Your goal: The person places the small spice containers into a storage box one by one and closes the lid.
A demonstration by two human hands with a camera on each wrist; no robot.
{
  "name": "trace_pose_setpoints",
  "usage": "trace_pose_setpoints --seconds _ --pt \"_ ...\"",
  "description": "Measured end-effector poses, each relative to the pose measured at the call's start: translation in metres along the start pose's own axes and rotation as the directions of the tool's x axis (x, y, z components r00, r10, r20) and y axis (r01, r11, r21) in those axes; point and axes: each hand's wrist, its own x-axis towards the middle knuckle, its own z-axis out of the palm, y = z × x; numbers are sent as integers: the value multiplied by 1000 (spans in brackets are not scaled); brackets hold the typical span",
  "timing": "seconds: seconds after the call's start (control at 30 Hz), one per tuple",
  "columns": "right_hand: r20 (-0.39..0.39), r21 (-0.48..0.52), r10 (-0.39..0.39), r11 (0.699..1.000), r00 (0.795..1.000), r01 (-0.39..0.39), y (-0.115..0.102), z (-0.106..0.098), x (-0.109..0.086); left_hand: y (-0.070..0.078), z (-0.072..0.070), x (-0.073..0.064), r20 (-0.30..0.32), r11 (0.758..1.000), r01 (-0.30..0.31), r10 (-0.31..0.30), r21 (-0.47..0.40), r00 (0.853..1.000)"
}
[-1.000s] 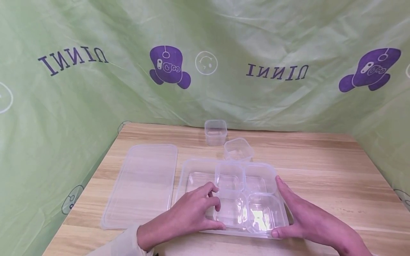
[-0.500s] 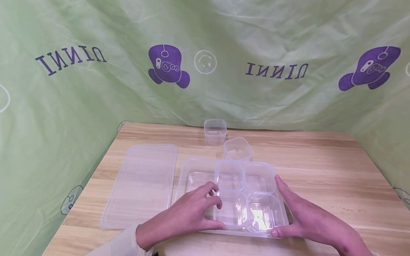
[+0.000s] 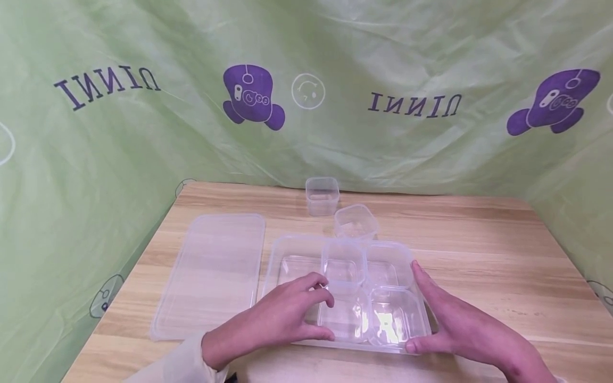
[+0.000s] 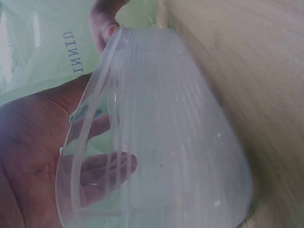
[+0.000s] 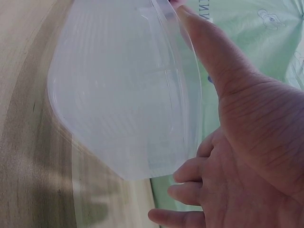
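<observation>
A large clear plastic box [image 3: 289,246] lies in front of me in the head view. Small clear containers fill its middle and right part, among them the front middle container [image 3: 344,319] and the front right container [image 3: 394,314]. My left hand [image 3: 282,314] reaches over the box's left part, bent fingers and thumb apart at the front middle container's left side; contact there is hard to tell. Stretched along the box's right end, my right hand [image 3: 460,324] has its thumb at the front corner and its fingers towards the back. In the right wrist view its fingers [image 5: 187,192] stand beside the box wall.
A flat clear lid [image 3: 210,276] lies on the wooden table [image 3: 479,239] left of the box. Behind the box stand two more small containers, an upright one [image 3: 322,205] and a turned one [image 3: 355,226] close to the rim. A green printed curtain [image 3: 335,143] encloses the table.
My left thumb has shifted slightly left and its fingers slightly right. The right hand, the box and the containers stay in place.
</observation>
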Motion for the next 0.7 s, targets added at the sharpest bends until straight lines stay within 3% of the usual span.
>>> trace_pose_setpoints --seconds 0.17,0.37,0.7 --pt "6 7 -1 1000 1000 1 0 0 0 2 -1 0 5 998 1 -1 56 1000" --pt "-5 -11 -1 1000 1000 1 1 0 0 2 0 0 -26 992 -37 40 123 999" --pt "-7 -8 -13 1000 1000 13 2 2 0 1 -1 0 -37 988 -66 72 141 997"
